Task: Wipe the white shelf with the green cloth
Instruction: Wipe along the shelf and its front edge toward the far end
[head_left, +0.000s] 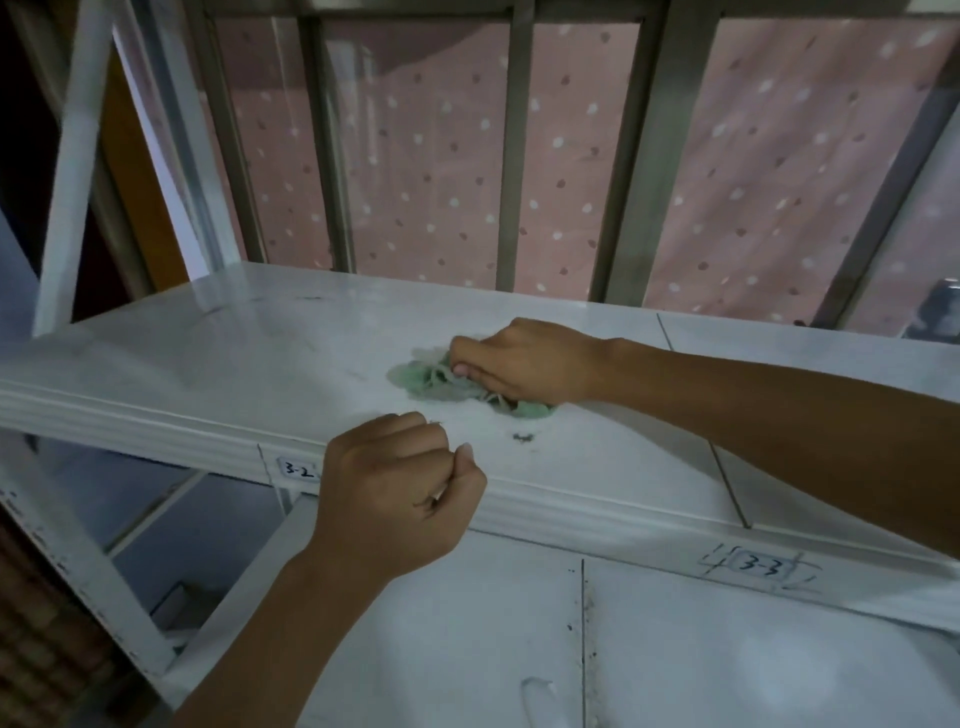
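Up front, left hand (400, 483) is a closed fist w/ nothing in it, near the shelf (208, 358) edge. Further back, right hand (524, 364) presses the bunched cloth (431, 379) mid-shelf. Mid-wipe imo; next sweep should hit the dark specks (522, 437).

Dim and cool-toned overall, with soft daylight filtering through the pink dotted curtain (769, 171) behind the window bars (519, 145). Pale sheen on the white shelf (218, 353) near its back left corner. Faint, diffuse shadows only. Slightly soft focus throughout, grainy in the dark left edge. Wide-angle bending of straight lines toward the borders.
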